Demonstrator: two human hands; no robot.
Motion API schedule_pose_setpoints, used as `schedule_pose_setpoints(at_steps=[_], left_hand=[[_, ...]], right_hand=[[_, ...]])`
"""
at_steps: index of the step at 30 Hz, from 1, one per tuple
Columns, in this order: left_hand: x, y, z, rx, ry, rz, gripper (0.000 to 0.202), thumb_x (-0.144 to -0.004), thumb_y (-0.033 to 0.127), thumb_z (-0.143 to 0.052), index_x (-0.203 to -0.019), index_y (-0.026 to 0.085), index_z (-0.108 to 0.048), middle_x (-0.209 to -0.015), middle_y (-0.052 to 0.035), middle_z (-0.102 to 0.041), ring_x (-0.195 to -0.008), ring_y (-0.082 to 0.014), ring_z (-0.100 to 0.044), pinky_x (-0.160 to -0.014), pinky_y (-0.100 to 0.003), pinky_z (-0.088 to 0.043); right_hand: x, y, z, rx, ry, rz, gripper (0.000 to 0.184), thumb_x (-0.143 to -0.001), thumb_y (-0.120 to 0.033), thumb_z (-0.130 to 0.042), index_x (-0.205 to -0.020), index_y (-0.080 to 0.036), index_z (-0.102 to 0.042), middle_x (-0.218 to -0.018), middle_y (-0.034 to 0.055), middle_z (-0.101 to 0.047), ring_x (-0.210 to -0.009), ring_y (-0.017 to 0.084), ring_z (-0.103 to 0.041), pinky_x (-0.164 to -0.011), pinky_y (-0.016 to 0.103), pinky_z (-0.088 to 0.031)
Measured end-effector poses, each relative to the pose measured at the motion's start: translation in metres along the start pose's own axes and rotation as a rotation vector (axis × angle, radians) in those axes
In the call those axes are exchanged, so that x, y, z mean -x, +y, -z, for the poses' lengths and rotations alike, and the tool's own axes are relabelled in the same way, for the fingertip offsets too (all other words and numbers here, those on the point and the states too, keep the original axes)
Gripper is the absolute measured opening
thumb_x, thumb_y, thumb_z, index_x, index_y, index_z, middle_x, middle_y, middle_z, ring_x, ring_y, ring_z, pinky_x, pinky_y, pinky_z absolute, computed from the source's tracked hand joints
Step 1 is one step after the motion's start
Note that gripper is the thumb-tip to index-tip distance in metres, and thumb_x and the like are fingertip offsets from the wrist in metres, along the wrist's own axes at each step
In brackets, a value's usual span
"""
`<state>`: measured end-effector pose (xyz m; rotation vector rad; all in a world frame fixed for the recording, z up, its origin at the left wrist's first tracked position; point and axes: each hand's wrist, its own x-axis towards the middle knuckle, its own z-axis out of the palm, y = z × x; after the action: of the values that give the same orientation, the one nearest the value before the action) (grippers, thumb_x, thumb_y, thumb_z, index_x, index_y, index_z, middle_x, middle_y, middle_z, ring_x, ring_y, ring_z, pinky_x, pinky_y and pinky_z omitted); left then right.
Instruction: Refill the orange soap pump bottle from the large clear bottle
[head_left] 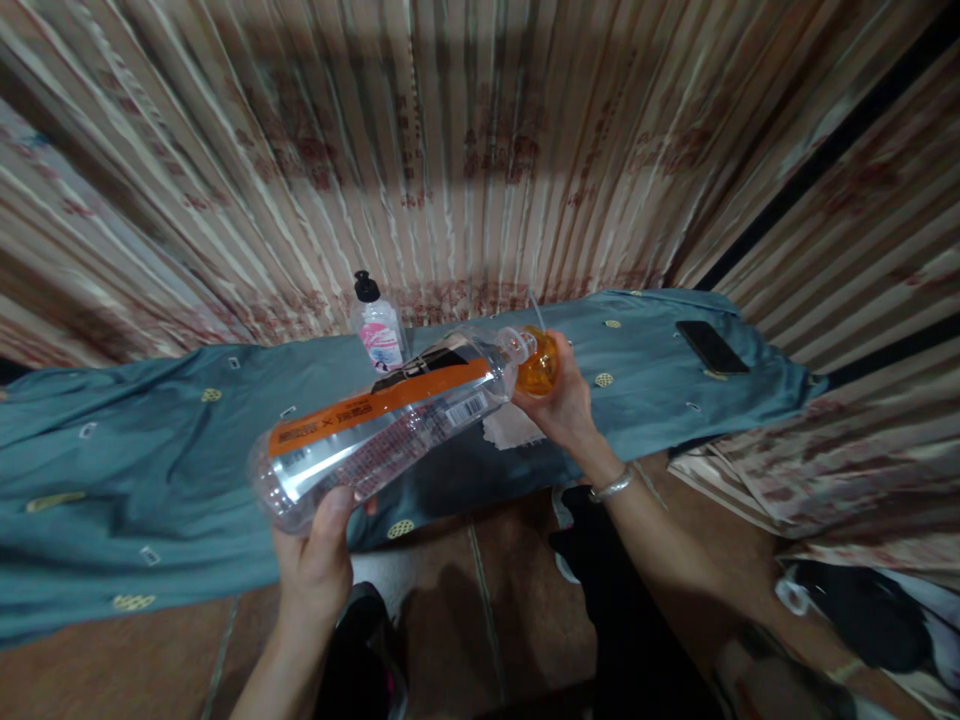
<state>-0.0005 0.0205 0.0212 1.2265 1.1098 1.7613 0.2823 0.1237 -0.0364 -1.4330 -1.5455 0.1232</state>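
Observation:
My left hand (319, 550) grips the base end of a large clear plastic bottle (405, 420) with an orange and silver label. The bottle is tilted, its neck pointing up and to the right. My right hand (562, 400) is wrapped round a small orange translucent bottle (538, 365), with a thin pale tube (537, 308) rising beside it. The large bottle's mouth meets the orange bottle's top; whether they touch is unclear. Behind the large bottle, a clear pump bottle (381, 335) with a black top and pink label stands upright.
A blue-green patterned cloth (187, 450) covers the long narrow surface. On it lie a black phone (711, 347) at the right and a pale tissue (510, 428) below my right hand. Pleated curtains (465, 150) hang behind; brown floor tiles (442, 600) show below.

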Motion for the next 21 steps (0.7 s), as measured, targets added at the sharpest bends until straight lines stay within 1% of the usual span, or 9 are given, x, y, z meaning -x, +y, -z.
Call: schedule_pose_setpoints(at_steps=[3, 7, 12, 16, 21], left_hand=[[-0.0004, 0.0007, -0.0008, -0.003, -0.002, -0.012, 0.033, -0.079, 0.05, -0.082, -0.081, 0.02, -0.069, -0.063, 0.0013, -0.064, -0.049, -0.0135, -0.053, -0.048, -0.026, -0.048], [0.0003, 0.0012, -0.0008, -0.002, -0.006, 0.003, 0.034, -0.08, 0.051, -0.082, -0.084, 0.02, -0.07, -0.064, 0.0015, -0.064, -0.048, -0.0138, -0.054, -0.048, -0.027, -0.048], [0.0015, -0.0018, 0.0013, -0.006, -0.004, 0.008, 0.031, -0.081, 0.048, -0.082, -0.083, 0.019, -0.07, -0.063, 0.0012, -0.065, -0.049, -0.0141, -0.054, -0.049, -0.027, -0.048], [0.0016, -0.0033, 0.0015, 0.004, 0.001, 0.003, 0.031, -0.08, 0.048, -0.082, -0.083, 0.019, -0.071, -0.063, 0.0009, -0.065, -0.051, -0.0143, -0.055, -0.05, -0.027, -0.05], [0.0015, -0.0017, 0.0012, -0.003, 0.008, -0.002, 0.033, -0.079, 0.049, -0.082, -0.077, 0.019, -0.07, -0.06, 0.0004, -0.065, -0.048, -0.0143, -0.055, -0.048, -0.027, -0.049]], right_hand=[[-0.0001, 0.0016, -0.0006, -0.004, 0.004, 0.019, 0.099, -0.071, -0.047, -0.088, -0.154, -0.022, -0.041, -0.15, 0.0173, -0.061, -0.136, 0.035, -0.063, -0.113, 0.056, -0.054], [-0.0003, 0.0036, -0.0018, -0.015, 0.01, 0.03, 0.099, -0.072, -0.05, -0.088, -0.154, -0.022, -0.041, -0.152, 0.0169, -0.06, -0.138, 0.035, -0.061, -0.114, 0.057, -0.053], [-0.0002, 0.0033, -0.0021, -0.021, 0.002, 0.013, 0.099, -0.072, -0.049, -0.088, -0.155, -0.022, -0.04, -0.149, 0.0178, -0.062, -0.137, 0.036, -0.062, -0.113, 0.057, -0.054], [0.0, 0.0036, -0.0017, -0.013, 0.014, 0.022, 0.1, -0.071, -0.048, -0.088, -0.154, -0.021, -0.041, -0.151, 0.0185, -0.06, -0.139, 0.037, -0.061, -0.114, 0.058, -0.053], [0.0002, 0.0036, -0.0018, -0.006, 0.01, 0.029, 0.099, -0.071, -0.047, -0.089, -0.154, -0.02, -0.041, -0.148, 0.0184, -0.063, -0.138, 0.037, -0.062, -0.113, 0.059, -0.055]])
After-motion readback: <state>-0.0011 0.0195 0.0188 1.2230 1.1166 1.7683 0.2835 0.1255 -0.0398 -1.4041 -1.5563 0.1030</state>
